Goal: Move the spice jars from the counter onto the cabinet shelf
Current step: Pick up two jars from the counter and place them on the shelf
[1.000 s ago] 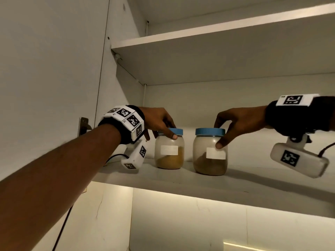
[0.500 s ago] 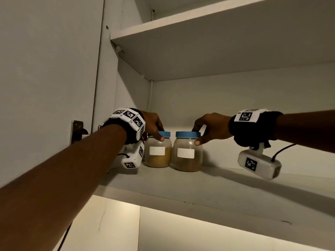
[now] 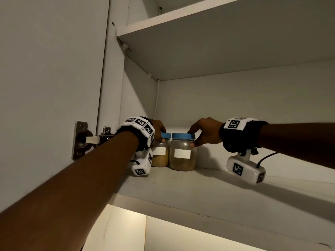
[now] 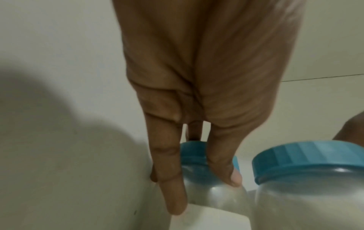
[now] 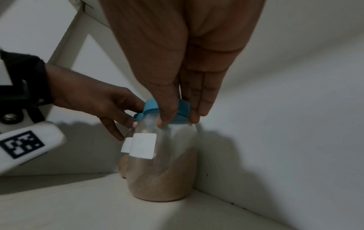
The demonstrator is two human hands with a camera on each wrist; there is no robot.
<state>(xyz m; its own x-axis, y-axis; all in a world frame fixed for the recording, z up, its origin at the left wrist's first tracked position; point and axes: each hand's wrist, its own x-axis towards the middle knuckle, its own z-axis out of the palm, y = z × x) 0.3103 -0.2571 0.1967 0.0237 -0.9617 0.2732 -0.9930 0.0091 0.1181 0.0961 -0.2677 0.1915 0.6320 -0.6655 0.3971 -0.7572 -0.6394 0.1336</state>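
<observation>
deep on the white cabinet shelf [image 3: 208,192], two clear blue-lidded spice jars [image 3: 183,153] stand touching, the left hand [image 3: 159,127] and right hand [image 3: 204,132] each pinching one below its lid; placing looks finished, so letting go comes next.

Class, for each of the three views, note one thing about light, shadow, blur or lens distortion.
Head view: dim cabinet, bright strip glowing under the shelf, straight edges bowed by the wide lens. Left wrist view: the left hand looms large and soft, its broad shadow on the wall. Right wrist view: dark and grainy, the right-hand jar throwing a shadow on the back wall.
</observation>
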